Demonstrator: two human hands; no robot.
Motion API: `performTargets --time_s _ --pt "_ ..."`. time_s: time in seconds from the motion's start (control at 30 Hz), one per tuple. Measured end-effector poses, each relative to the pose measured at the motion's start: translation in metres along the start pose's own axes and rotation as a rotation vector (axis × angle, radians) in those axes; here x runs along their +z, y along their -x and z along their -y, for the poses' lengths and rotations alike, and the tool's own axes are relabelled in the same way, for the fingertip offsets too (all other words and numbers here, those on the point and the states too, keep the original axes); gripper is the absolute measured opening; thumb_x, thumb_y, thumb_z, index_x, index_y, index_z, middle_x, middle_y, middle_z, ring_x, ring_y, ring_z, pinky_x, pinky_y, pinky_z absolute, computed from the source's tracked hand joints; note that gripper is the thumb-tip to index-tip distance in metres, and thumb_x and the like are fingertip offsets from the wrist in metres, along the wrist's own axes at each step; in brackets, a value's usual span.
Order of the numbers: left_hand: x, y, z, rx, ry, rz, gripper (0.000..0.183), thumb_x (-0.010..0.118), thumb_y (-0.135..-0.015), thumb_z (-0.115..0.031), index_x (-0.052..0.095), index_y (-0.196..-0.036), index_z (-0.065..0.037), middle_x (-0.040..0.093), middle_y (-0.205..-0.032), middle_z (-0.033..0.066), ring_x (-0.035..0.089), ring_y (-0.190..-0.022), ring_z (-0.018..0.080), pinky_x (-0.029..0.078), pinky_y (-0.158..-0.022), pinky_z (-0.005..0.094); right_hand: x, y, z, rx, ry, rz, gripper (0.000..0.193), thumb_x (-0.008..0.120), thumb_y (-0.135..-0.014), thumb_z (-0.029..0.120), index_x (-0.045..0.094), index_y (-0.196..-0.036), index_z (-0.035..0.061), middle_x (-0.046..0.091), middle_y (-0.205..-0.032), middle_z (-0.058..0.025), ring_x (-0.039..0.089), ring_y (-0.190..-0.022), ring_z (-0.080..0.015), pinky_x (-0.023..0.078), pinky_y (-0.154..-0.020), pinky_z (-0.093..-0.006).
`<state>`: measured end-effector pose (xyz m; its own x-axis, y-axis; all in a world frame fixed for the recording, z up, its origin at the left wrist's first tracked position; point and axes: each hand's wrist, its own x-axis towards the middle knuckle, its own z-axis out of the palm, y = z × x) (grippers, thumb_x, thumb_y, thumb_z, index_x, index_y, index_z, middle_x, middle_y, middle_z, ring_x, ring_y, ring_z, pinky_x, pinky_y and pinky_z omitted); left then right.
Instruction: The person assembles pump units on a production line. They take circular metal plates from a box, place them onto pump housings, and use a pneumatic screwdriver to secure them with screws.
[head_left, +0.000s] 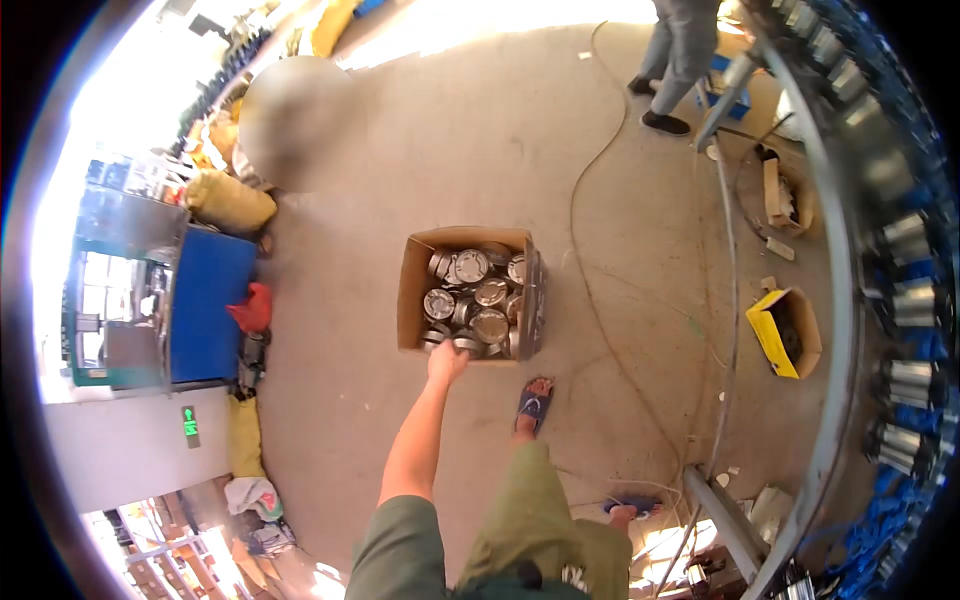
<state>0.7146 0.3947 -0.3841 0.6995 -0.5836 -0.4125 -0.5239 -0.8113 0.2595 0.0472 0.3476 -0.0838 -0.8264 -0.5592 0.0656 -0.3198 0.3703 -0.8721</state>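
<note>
On the floor ahead of me stands an open cardboard box [412, 300] holding several round, silvery metal parts [471, 266], stacked flat and on edge. My left arm is stretched down to it. At the near side of the box, my left hand [447, 363] is closed on the rim, close to the nearest metal parts; the fingertips are hidden inside. My right hand is out of the picture.
A cable [574, 190] runs along the floor right of the box. A metal frame [845, 300] and a yellow carton [768, 335] stand farther right. Another person [680, 60] is at the far right. A blue-sided cabinet [212, 305] and yellow sack [230, 200] are left.
</note>
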Motion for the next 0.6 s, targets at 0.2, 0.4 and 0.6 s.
performTargets --time_s 0.2,0.4,0.6 --pt "0.062 -0.189 0.023 -0.07 -0.095 0.095 0.052 0.066 -0.074 -0.02 0.048 -0.117 0.002 0.053 -0.123 0.0232 0.049 -0.119 0.0358 0.044 -0.095 0.0476 0.304 0.253 0.042 -0.596 0.318 1.441 0.05 0.071 -0.075 0.013 0.054 -0.12 -0.0015 0.055 -0.119 -0.0162 0.055 -0.109 -0.0268 0.046 -0.091 -0.0373" --pt "0.122 -0.23 0.07 -0.027 -0.106 -0.117 0.061 0.073 -0.071 -0.014 0.042 -0.122 0.0 0.052 -0.114 0.0224 0.051 -0.107 0.04 0.047 -0.088 0.0461 0.595 0.497 -0.056 -1.25 0.541 1.781 0.099 0.08 -0.066 0.033 0.026 -0.141 -0.0006 0.036 -0.135 -0.0275 0.039 -0.123 -0.045 0.036 -0.103 -0.0478" --pt "0.141 -0.241 0.059 -0.072 -0.238 -0.152 0.071 0.077 -0.066 -0.014 0.044 -0.128 -0.004 0.051 -0.115 0.0182 0.051 -0.107 0.0341 0.051 -0.081 0.0425 0.741 0.524 -0.132 -0.561 1.176 1.616 0.102 0.061 -0.073 0.068 0.031 -0.144 0.0018 0.044 -0.14 -0.0227 0.041 -0.131 -0.0346 0.035 -0.106 -0.0381"
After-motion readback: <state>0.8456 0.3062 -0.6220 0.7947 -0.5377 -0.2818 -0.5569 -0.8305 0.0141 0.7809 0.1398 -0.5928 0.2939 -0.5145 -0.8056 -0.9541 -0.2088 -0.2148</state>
